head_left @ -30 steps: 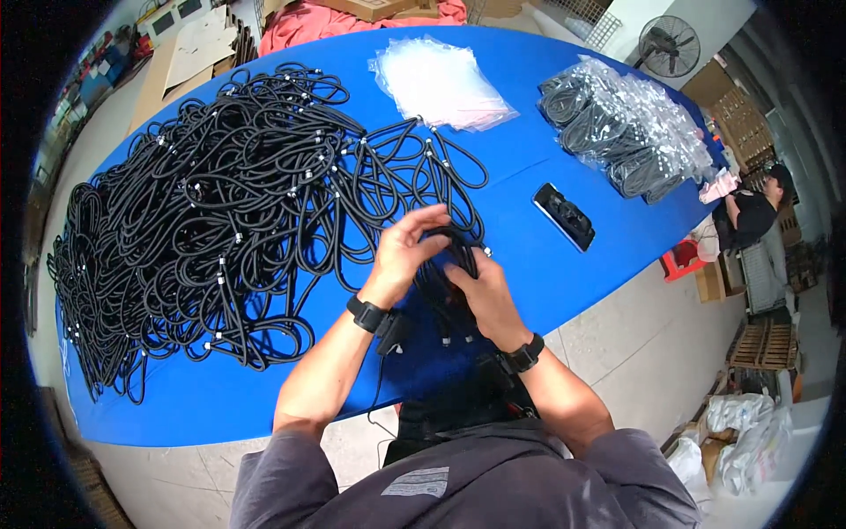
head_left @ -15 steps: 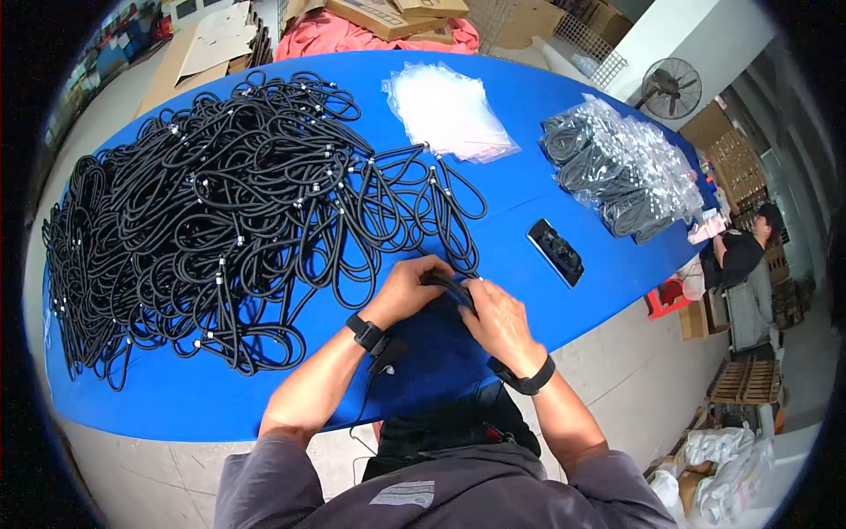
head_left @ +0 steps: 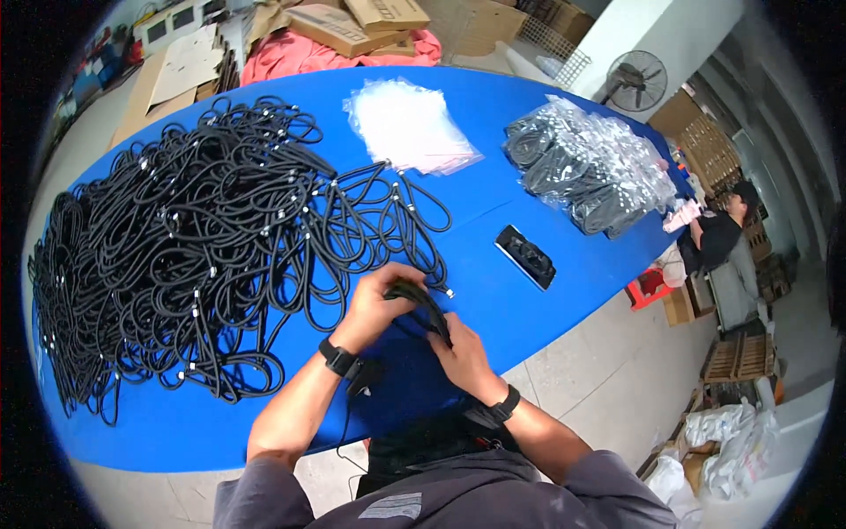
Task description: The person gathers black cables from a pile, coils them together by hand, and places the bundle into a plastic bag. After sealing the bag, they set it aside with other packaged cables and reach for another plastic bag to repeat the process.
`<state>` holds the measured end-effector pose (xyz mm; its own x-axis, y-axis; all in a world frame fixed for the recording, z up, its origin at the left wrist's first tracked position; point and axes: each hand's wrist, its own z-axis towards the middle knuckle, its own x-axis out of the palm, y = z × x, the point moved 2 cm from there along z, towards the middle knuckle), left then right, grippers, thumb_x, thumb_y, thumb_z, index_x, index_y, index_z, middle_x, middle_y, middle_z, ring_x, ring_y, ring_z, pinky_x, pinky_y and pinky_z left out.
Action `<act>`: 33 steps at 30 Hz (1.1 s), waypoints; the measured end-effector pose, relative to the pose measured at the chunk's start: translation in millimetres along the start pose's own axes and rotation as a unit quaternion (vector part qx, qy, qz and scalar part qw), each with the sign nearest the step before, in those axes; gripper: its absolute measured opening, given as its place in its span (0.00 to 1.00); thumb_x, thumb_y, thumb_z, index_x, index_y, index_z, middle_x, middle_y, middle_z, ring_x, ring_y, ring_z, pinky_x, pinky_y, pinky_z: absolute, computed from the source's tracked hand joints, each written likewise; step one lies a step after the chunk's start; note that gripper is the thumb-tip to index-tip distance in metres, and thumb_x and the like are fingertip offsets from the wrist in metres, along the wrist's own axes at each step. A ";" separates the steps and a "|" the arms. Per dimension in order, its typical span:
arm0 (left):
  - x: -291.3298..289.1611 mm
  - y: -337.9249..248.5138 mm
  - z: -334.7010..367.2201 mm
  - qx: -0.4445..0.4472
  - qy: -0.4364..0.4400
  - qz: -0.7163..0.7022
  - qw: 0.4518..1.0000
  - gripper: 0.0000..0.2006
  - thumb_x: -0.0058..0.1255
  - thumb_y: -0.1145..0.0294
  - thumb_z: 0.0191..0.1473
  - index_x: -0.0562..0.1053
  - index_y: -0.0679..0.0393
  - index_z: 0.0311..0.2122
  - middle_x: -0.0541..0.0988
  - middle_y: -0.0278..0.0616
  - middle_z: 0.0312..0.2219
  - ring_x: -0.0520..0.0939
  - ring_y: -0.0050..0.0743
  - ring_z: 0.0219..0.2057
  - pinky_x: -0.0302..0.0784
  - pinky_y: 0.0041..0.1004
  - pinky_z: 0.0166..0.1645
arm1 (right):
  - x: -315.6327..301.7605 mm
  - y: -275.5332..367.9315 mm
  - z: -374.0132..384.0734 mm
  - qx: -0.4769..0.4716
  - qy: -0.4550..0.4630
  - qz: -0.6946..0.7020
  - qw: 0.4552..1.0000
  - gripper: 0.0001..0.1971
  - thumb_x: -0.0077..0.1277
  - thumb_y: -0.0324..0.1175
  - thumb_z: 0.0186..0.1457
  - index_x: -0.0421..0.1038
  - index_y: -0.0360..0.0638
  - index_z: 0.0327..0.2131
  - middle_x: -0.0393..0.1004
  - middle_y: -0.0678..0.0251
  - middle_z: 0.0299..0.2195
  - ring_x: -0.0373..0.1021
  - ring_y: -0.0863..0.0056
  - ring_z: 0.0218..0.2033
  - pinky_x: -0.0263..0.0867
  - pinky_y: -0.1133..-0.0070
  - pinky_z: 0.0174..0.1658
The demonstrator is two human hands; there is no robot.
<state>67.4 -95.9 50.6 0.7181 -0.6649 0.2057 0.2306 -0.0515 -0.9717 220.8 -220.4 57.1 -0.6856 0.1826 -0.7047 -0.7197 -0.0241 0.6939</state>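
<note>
Between my two hands, over the near edge of the blue table (head_left: 493,212), is a bent bundle of black cords (head_left: 429,306). My left hand (head_left: 377,307) is closed round its left end, fingers curled over the top. At the other end my right hand (head_left: 462,354) grips the bundle, thumb and fingers pressed together. A large tangled pile of black looped cords (head_left: 185,256) with small silvery-white end pieces covers the table's left side. Its right-hand loops lie just beyond my left hand.
A stack of clear plastic bags (head_left: 410,128) lies at the far middle. Bagged black cords (head_left: 590,163) are heaped at the far right, near a dark phone-like object (head_left: 526,257). Beyond stand a fan (head_left: 636,81), a red stool (head_left: 648,289) and another person (head_left: 718,234).
My view has shifted, so the table items sit further left. My right hand has turned and dropped a little, and more of the bent cord bundle shows between my hands.
</note>
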 end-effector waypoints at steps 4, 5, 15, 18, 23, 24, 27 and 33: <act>31.0 -17.0 0.0 0.017 -0.049 -0.209 0.977 0.10 0.55 0.79 0.55 0.74 0.61 0.44 0.79 0.39 0.38 0.79 0.26 0.44 0.73 0.28 0.51 | -5.7 6.7 22.0 0.007 -0.038 0.240 0.970 0.14 0.53 0.32 0.61 0.67 0.36 0.47 0.73 0.58 0.33 0.70 0.69 0.34 0.67 0.75 0.38; 37.5 -7.3 -2.1 -0.017 -0.044 -0.206 0.977 0.10 0.53 0.77 0.57 0.73 0.61 0.45 0.80 0.40 0.39 0.79 0.28 0.44 0.74 0.30 0.52 | -5.2 10.9 27.4 -0.008 -0.053 0.315 0.948 0.14 0.52 0.33 0.62 0.68 0.37 0.48 0.73 0.62 0.32 0.69 0.78 0.32 0.66 0.79 0.36; 26.4 6.0 1.7 -0.123 -0.014 -0.275 0.954 0.10 0.47 0.66 0.65 0.73 0.61 0.44 0.80 0.48 0.45 0.82 0.36 0.42 0.79 0.35 0.50 | -28.5 27.0 33.6 0.059 0.083 0.081 0.991 0.16 0.56 0.38 0.61 0.72 0.38 0.46 0.78 0.70 0.31 0.71 0.83 0.30 0.68 0.81 0.35; 10.7 10.0 0.8 -0.134 -0.029 -0.284 0.949 0.10 0.47 0.66 0.65 0.72 0.61 0.44 0.80 0.46 0.42 0.83 0.39 0.42 0.81 0.37 0.48 | -48.2 27.9 46.4 0.074 0.137 -0.023 0.988 0.16 0.57 0.39 0.60 0.73 0.39 0.45 0.78 0.71 0.31 0.71 0.84 0.30 0.68 0.81 0.34; 6.7 -3.6 -12.6 -0.157 0.034 -0.313 0.936 0.10 0.48 0.66 0.65 0.71 0.61 0.45 0.80 0.47 0.41 0.84 0.40 0.42 0.82 0.37 0.48 | -57.5 31.6 64.9 0.103 0.003 0.231 0.967 0.16 0.58 0.37 0.59 0.73 0.37 0.46 0.78 0.70 0.33 0.72 0.85 0.33 0.67 0.83 0.37; 4.7 -1.3 -15.2 -0.156 0.030 -0.315 0.936 0.10 0.48 0.66 0.65 0.71 0.61 0.45 0.80 0.47 0.41 0.84 0.40 0.42 0.82 0.37 0.48 | -56.1 35.0 66.6 0.110 -0.020 0.304 0.946 0.15 0.57 0.34 0.59 0.72 0.36 0.46 0.77 0.73 0.34 0.71 0.86 0.33 0.66 0.85 0.38; 1.1 10.8 -22.5 -0.140 0.077 -0.281 0.946 0.09 0.49 0.66 0.64 0.70 0.60 0.44 0.80 0.50 0.42 0.84 0.40 0.44 0.82 0.41 0.48 | -44.5 51.2 66.2 0.109 0.028 0.335 0.935 0.14 0.56 0.32 0.59 0.72 0.35 0.46 0.76 0.74 0.34 0.69 0.87 0.32 0.65 0.86 0.38; 5.5 14.8 -27.2 -0.127 0.090 -0.207 0.966 0.14 0.49 0.63 0.65 0.69 0.61 0.50 0.80 0.46 0.43 0.83 0.36 0.45 0.79 0.36 0.51 | -31.9 26.7 66.3 0.111 0.029 0.304 0.946 0.12 0.52 0.27 0.58 0.72 0.36 0.46 0.75 0.75 0.32 0.67 0.90 0.29 0.63 0.88 0.33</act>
<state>56.8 -120.6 34.2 0.4681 -0.6661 0.5807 0.2882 -0.5061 -0.8129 230.7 -161.7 107.9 -0.9747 0.1479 -0.1676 -0.1537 0.1010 0.9829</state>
